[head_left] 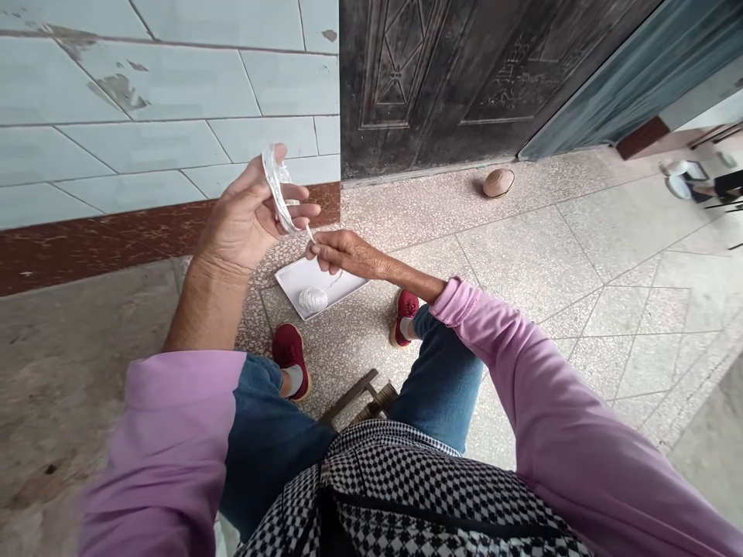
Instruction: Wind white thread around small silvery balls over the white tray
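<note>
in the head view, a black-and-white checked cloth [418, 483] is lying nearest the camera, over the lap, between two lilac sleeves [516, 348]. beyond it, the left hand [249, 209] is spreading its fingers, palm turned up, with a hank of shiny white cord [277, 189] looping around them; nothing is being clenched there. the right hand [342, 254] is pinching a short white strand [309, 234] just beside the hank. below, a ball of white cord [313, 299] is sitting inside a shallow white tray [295, 277] on the speckled floor [342, 344], near the red shoes [289, 352]. the loops could slide off if the spread fingers straighten or tip, and a hard tug by the pinching fingers could tighten or tangle them; whether strand and ball are joining, i cannot tell.
</note>
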`<state>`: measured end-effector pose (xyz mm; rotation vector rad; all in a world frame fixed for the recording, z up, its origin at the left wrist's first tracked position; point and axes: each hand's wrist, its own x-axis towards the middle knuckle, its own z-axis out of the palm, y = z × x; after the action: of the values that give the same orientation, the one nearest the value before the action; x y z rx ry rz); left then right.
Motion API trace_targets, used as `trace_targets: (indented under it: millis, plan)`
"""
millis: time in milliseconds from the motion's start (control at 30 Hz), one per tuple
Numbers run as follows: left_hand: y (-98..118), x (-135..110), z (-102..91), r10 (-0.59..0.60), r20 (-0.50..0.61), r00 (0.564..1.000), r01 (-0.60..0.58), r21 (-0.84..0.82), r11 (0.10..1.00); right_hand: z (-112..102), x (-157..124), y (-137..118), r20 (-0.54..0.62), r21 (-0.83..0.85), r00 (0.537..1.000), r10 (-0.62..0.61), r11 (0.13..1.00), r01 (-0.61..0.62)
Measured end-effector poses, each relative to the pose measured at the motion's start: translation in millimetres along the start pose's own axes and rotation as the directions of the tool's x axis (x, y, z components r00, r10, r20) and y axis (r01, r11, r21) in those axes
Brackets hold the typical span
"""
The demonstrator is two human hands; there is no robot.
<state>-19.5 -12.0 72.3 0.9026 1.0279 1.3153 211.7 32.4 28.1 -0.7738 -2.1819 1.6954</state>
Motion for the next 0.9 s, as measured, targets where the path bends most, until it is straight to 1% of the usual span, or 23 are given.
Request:
trace_targets:
  millis: [67,133,167,200,267,333,367,433,500,533,633,700,767,833,900]
  plan:
    - [1,-3,2.8,-0.006,-0.017,1.0,0.007,0.057,0.998,9,-6,-7,0.107,-0.028,0.994,-0.008,1.0,0.011]
    - [-3,-5,6.1,-0.019,-0.014,1.0,0.021,0.134,0.991,12,-11,-12,0.204,-0.026,0.978,-0.046,0.998,0.052]
    - [-6,-6,7.5,-0.028,-0.008,1.0,0.029,0.169,0.985,10,-13,-14,0.226,-0.015,0.972,-0.063,0.998,0.068]
    - [-10,-5,8.6,-0.039,-0.001,0.999,0.038,0.203,0.979,6,-13,-15,0.219,-0.003,0.973,-0.071,0.997,0.073]
    - [-19,-4,9.8,-0.071,0.017,0.997,0.063,0.27,0.961,-9,-13,-17,0.127,0.02,0.989,-0.071,0.997,0.069]
    - [-26,-3,10.9,-0.136,0.056,0.989,0.11,0.328,0.938,-29,-11,-17,-0.018,0.041,0.997,-0.081,0.996,0.082]
    - [-28,-3,11.9,-0.183,0.096,0.978,0.139,0.344,0.928,-40,-10,-17,-0.088,0.048,0.991,-0.097,0.994,0.102]
    - [-29,-7,15.1,-0.274,0.211,0.938,0.193,0.336,0.922,-60,-7,-13,-0.207,0.046,0.969,-0.132,0.988,0.144]
    - [-27,-13,19.8,-0.319,0.317,0.893,0.23,0.287,0.93,-73,-3,-7,-0.26,0.032,0.953,-0.157,0.985,0.171]
    - [-25,-16,22.3,-0.328,0.351,0.877,0.245,0.259,0.934,-77,-2,-3,-0.269,0.032,0.95,-0.161,0.984,0.176]
    - [-18,-21,28.9,-0.336,0.39,0.857,0.283,0.189,0.94,-79,2,9,-0.276,0.08,0.951,-0.142,0.982,0.17]
    - [-13,-20,30.7,-0.318,0.388,0.865,0.275,0.162,0.948,-76,5,15,-0.299,0.117,0.947,-0.114,0.981,0.155]
    - [-10,-17,29.1,-0.259,0.354,0.899,0.23,0.122,0.965,-70,7,19,-0.312,0.12,0.947,-0.071,0.986,0.114]
    - [-7,-12,23.9,-0.17,0.283,0.944,0.161,0.054,0.985,-61,9,20,-0.297,0.083,0.955,-0.018,0.996,0.044]
    - [-4,-8,16.0,-0.081,0.188,0.979,0.085,-0.014,0.996,-48,7,18,-0.235,0.018,0.972,0.021,1.0,-0.018]
